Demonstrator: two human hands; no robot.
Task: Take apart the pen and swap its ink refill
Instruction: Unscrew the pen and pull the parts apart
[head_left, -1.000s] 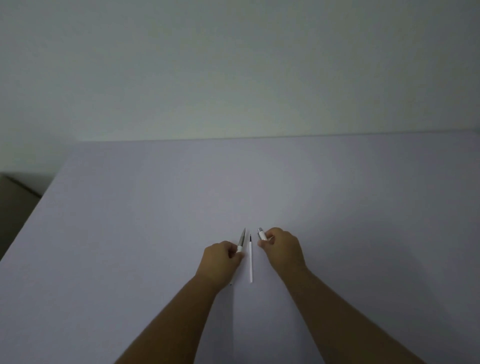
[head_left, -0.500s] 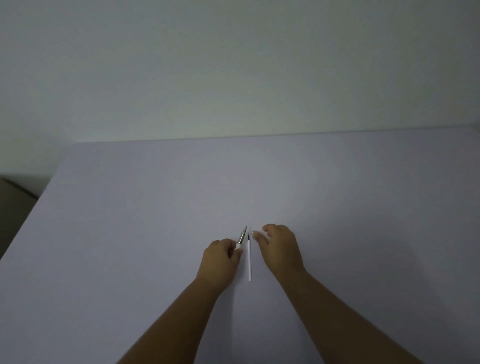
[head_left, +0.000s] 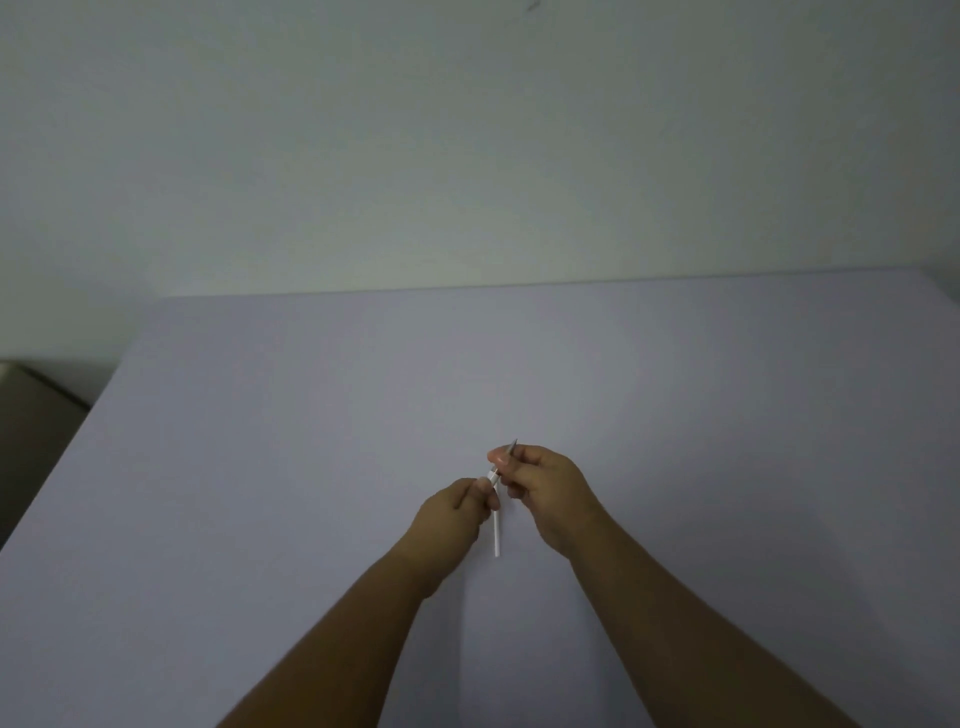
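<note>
Both hands meet over the lilac table (head_left: 311, 467) and hold the same pen (head_left: 493, 473), a thin white barrel with a grey pointed tip. My left hand (head_left: 457, 506) pinches its rear part. My right hand (head_left: 545, 488) pinches the front part, and the tip pokes out just past its fingers. A thin white ink refill (head_left: 497, 535) lies flat on the table below and between the hands, pointing away from me. Its far end is hidden behind my fingers.
The table's far edge meets a plain pale wall (head_left: 467, 156). Past the table's left edge there is a dark lower surface (head_left: 36, 426).
My right hand held a small pen part a second ago, then opened near the refill. It has now moved left and closed on the front of the pen in my left hand.
</note>
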